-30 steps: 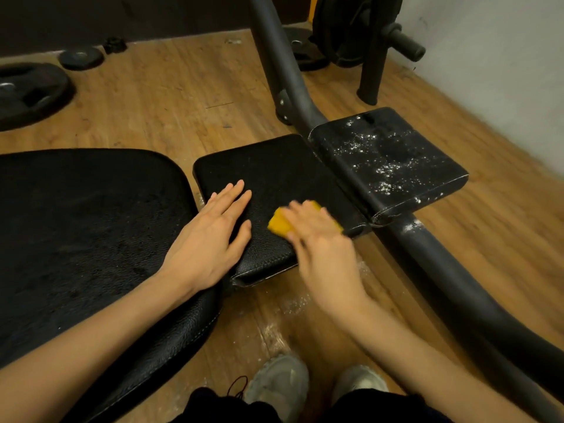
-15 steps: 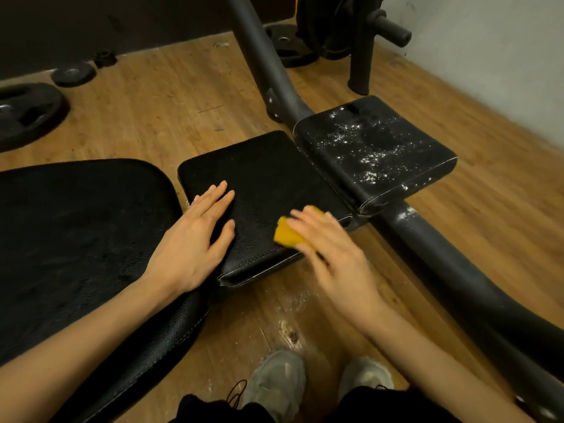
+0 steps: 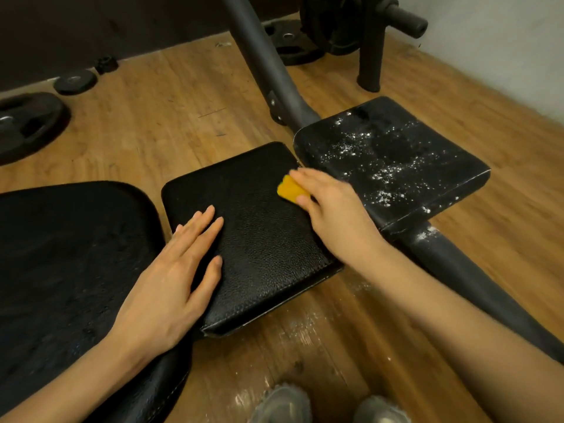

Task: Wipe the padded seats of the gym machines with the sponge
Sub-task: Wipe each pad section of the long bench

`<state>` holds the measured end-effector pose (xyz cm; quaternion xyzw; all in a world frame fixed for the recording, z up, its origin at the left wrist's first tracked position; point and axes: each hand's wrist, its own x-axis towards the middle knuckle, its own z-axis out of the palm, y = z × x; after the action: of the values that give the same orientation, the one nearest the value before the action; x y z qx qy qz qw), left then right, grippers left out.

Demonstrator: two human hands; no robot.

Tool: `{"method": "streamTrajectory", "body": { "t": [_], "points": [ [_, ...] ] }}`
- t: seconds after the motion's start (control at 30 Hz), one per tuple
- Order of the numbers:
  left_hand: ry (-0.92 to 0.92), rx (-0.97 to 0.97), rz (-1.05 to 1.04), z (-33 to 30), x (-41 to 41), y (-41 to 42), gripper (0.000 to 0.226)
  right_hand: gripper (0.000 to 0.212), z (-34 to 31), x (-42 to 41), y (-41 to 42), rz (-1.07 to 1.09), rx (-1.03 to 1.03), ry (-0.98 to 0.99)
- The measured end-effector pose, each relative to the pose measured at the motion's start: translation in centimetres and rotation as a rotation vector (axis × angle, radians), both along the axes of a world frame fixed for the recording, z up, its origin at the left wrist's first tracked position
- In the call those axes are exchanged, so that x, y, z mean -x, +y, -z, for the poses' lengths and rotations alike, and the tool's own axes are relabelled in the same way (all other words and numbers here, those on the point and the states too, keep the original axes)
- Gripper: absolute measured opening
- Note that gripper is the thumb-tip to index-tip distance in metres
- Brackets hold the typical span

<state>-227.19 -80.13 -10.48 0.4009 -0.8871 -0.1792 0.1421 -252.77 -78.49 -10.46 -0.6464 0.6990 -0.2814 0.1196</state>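
A small black padded seat [image 3: 262, 239] sits in the middle of the view. My right hand [image 3: 332, 215] grips a yellow sponge [image 3: 291, 189] and presses it on the pad's far right corner. My left hand [image 3: 174, 282] lies flat, fingers straight, on the pad's near left side. To the right lies a second black pad [image 3: 396, 160] dusted with white powder. A large black padded seat [image 3: 70, 270] fills the left.
The machine's dark steel frame tube [image 3: 476, 285] runs from the back centre to the near right. Weight plates [image 3: 27, 123] lie on the wooden floor at the left and at the back. White powder specks dot the floor near my shoes [image 3: 283, 404].
My right hand has slid the sponge from the pad's near right edge up to its far right corner. My left hand has stayed flat on the pad.
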Motion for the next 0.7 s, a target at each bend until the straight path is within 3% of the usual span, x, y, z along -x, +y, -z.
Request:
{"method": "streamTrajectory", "body": {
  "t": [0.2, 0.47, 0.6, 0.7],
  "points": [
    [0.014, -0.015, -0.015, -0.2, 0.1, 0.0, 0.06, 0.039, -0.6, 0.1, -7.3, 0.022, -0.08, 0.098],
    [-0.027, 0.018, 0.009, 0.0, 0.5, 0.0, 0.059, 0.046, -0.3, 0.2, 7.1, 0.111, -0.05, 0.011],
    [-0.044, 0.016, -0.001, -0.2, 0.5, 0.1, 0.058, 0.043, 0.2, -0.5, -1.0, 0.046, 0.016, 0.185],
    [-0.052, 0.021, -0.001, -0.3, 0.6, 0.2, 0.057, 0.02, -0.6, -0.4, -9.1, 0.08, -0.094, 0.141]
  ]
}}
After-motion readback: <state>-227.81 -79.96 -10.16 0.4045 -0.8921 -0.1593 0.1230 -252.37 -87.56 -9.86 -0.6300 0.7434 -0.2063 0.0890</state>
